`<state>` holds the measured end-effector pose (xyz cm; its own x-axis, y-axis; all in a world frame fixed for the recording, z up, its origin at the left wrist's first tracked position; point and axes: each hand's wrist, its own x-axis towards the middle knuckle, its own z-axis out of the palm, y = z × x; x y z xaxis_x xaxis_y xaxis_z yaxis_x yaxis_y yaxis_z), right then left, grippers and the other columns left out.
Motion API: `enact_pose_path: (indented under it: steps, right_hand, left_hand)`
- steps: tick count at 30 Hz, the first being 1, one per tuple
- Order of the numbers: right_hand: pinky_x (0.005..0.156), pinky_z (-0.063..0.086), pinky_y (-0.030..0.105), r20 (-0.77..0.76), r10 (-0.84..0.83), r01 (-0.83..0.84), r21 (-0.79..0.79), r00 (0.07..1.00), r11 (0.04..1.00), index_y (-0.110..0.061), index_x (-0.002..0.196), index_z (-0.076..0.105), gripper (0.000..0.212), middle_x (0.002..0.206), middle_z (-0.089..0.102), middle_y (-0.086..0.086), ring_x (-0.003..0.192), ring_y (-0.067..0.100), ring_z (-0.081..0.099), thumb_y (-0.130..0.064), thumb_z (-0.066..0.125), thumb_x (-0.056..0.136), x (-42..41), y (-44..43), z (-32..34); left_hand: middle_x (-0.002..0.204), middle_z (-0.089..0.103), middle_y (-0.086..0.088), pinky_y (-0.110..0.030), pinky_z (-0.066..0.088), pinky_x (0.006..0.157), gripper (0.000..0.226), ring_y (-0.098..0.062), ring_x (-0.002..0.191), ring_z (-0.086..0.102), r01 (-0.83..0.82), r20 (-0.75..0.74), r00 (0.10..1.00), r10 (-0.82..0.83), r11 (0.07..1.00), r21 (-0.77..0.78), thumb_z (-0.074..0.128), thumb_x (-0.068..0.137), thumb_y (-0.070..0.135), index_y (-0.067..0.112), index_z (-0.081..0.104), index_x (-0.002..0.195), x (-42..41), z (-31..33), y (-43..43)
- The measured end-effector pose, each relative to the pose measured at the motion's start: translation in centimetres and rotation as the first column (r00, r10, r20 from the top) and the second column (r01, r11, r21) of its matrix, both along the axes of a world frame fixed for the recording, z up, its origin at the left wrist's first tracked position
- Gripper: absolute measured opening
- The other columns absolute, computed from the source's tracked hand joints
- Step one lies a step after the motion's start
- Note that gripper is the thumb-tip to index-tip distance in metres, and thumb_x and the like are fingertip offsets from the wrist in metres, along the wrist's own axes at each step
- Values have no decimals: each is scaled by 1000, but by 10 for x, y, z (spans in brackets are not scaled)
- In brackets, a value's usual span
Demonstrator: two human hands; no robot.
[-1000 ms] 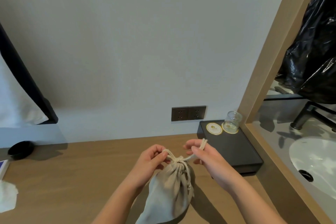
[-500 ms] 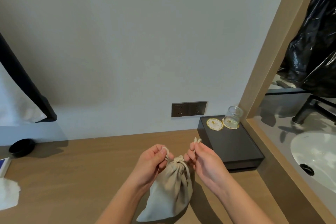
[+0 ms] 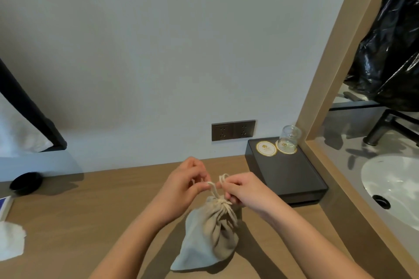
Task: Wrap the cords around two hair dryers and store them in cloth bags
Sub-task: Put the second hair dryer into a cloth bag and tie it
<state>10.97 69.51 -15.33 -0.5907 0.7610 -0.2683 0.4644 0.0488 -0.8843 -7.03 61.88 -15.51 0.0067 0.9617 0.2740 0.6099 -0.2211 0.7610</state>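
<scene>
Cloth bag closed at the neck, drawstring being tied by both hands.

Head view: left hand and right hand sit close together above the bag's gathered neck, each pinched on a strand of drawstring; the bag rests bulging on the wooden counter, its contents hidden. Only 1 bag is in view; the second dryer cannot be located. Risk, in my judgement: a loop slipping from either pinch would leave the knot loose, and an upward tug could tip the bag. Counter is smooth wood against a plain white wall, with a socket plate, a dark tray carrying an upturned glass, and a basin to the right.
</scene>
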Motion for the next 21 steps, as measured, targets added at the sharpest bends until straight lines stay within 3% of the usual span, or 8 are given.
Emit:
enact_pose_path:
  steps: [3,6,11,15,18,21]
  right_hand:
    - [59,30,28,179,191,-209,90,965,974,-14,61,57,35,53,48,-6,54,10,40,-16,53,96,-5,2,11]
    - [59,23,31,231,336,-366,101,913,925,-5,69,54,28,65,38,3,61,13,31,-17,53,94,-7,5,22]
    - [49,22,24,211,319,-353,149,924,924,-7,67,56,36,60,34,-2,51,7,28,-33,66,89,-10,4,21]
    - [53,22,26,80,230,-236,89,970,968,-10,62,49,38,60,32,2,54,10,27,-28,63,92,-10,5,10]
    - [55,26,26,42,180,-180,6,983,984,-16,55,46,42,56,38,0,54,10,32,-25,64,92,-8,7,4]
    - [53,33,18,25,140,-139,-46,990,989,-17,53,51,41,49,48,-9,47,3,41,-21,65,92,-8,8,1]
  left_hand:
    - [82,49,15,-10,33,66,21,-2,73,47,70,-264,962,-65,997,9,64,88,14,30,52,79,-2,11,8]
    - [81,51,16,-11,35,67,12,1,74,48,102,-350,932,-97,995,-5,62,88,12,22,57,83,-6,20,18]
    - [81,58,14,-12,39,67,9,2,72,52,141,-301,939,-166,985,-103,61,87,6,14,64,87,0,33,33]
    - [79,64,12,-14,44,70,11,2,71,56,98,-152,980,-130,975,-200,65,84,3,13,69,87,1,30,45]
    - [80,67,9,-13,44,70,11,3,71,57,52,-76,995,-68,980,-194,71,82,9,19,70,82,-2,20,44]
    - [84,67,9,-12,43,70,4,-2,78,59,-6,-123,992,-9,992,-124,70,85,19,23,70,84,-6,11,37]
